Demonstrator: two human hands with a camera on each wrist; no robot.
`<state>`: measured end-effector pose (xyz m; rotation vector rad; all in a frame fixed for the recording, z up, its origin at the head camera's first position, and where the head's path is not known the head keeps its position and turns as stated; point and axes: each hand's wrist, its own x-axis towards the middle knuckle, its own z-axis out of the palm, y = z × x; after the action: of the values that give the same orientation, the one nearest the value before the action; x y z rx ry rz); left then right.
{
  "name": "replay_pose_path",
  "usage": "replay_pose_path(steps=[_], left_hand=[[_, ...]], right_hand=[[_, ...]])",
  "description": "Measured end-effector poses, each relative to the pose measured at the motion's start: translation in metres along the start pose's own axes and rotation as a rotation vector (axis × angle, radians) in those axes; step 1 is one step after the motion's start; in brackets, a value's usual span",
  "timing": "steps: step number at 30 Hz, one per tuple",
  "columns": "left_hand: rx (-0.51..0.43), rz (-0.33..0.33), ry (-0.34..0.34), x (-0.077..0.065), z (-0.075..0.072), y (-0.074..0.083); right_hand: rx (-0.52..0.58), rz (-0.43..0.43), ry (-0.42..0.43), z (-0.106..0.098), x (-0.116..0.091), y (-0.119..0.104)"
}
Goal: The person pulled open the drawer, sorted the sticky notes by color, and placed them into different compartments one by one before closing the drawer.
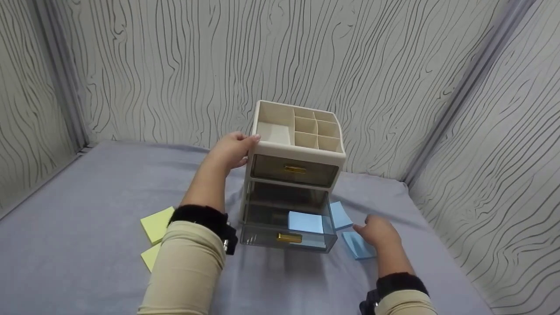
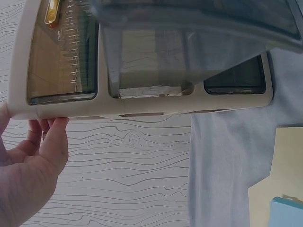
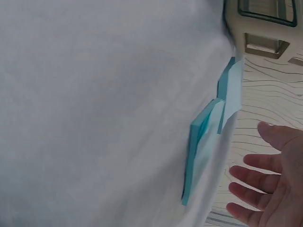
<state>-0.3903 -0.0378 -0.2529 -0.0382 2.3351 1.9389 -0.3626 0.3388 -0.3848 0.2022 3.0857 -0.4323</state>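
A cream desktop drawer organizer (image 1: 299, 150) stands in the middle of the table, with divided compartments on top. Its middle smoky drawer (image 1: 262, 235) is pulled out, and a blue sticky-note pad (image 1: 305, 222) lies inside at the right. My left hand (image 1: 231, 151) grips the organizer's upper left edge, its fingers (image 2: 56, 146) against the side. To the right of the organizer, my right hand (image 1: 379, 232) hovers over two blue pads, the nearer pad (image 1: 356, 246) and the farther pad (image 1: 340, 214). Its fingers are spread and hold nothing (image 3: 255, 180).
Left of the organizer, partly behind the left forearm, lie two yellow sticky-note pads, one farther back (image 1: 156, 224) and one nearer (image 1: 150, 257). A grey-blue cloth (image 1: 96, 210) covers the table. Wood-patterned panels (image 1: 175, 65) enclose the back and sides.
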Motion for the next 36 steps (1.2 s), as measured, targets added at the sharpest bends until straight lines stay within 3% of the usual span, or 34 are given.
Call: replay_pose_path(steps=[9,22,27,33,36], left_hand=[[0.007,0.009,0.007,-0.001,0.0,0.0],[0.026,-0.001,0.015,-0.002,0.0,0.0],[0.036,-0.003,0.011,-0.002,0.001,0.0],[0.022,0.015,-0.004,-0.002,0.0,0.0],[0.016,0.015,-0.005,-0.002,0.0,0.0]], right_hand=[[0.021,0.065,-0.091,0.019,-0.003,0.001],[0.088,0.059,-0.057,0.026,-0.004,-0.006],[0.118,0.056,-0.025,0.024,-0.004,-0.004],[0.066,0.003,0.037,0.019,0.0,0.001],[0.117,0.03,0.04,0.014,0.0,0.006]])
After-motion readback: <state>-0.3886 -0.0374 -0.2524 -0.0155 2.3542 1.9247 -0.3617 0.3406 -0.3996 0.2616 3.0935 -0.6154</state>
